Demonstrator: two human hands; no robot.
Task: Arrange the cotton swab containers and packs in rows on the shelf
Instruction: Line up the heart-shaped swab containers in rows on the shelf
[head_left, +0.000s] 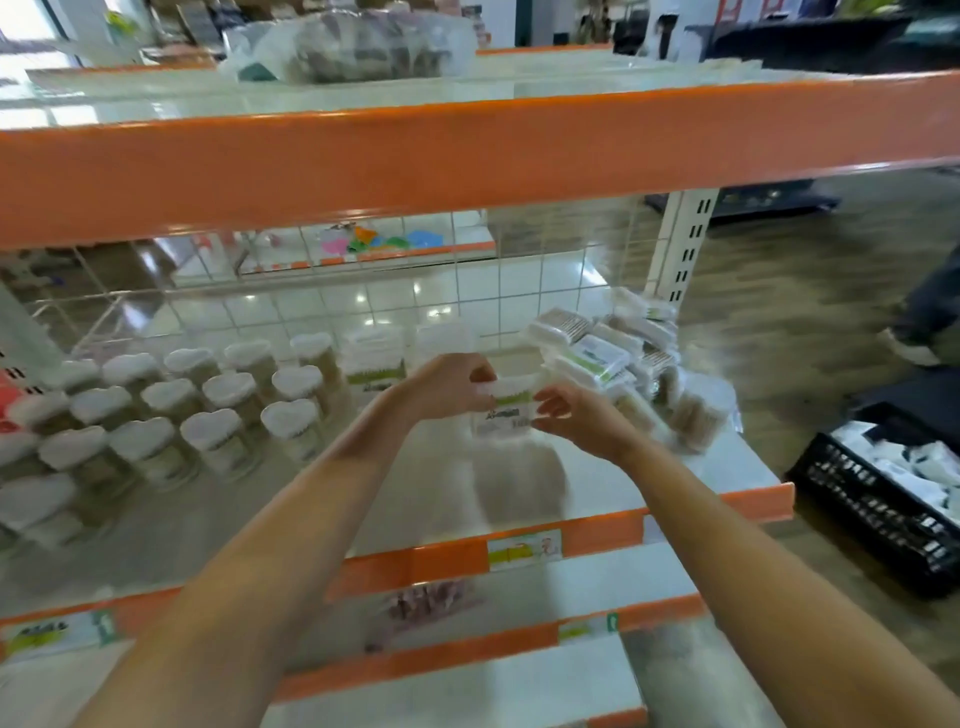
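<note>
A clear cotton swab container (506, 410) with a white lid and green label is held above the white shelf (363, 499) between both hands. My left hand (447, 387) grips its left side and my right hand (576, 415) grips its right side. To the left stand rows of heart-lidded swab jars (208, 405). Behind them are two taller labelled containers (375, 358). A loose heap of flat swab packs (613, 358) lies at the shelf's right end. The frame is blurred by motion.
An orange shelf beam (467, 150) runs overhead. A wire grid (519, 280) backs the shelf. Lower shelves with orange price strips (519, 551) sit below. A black crate (883, 499) with white packs stands on the floor at right, near a person's shoe (909, 348).
</note>
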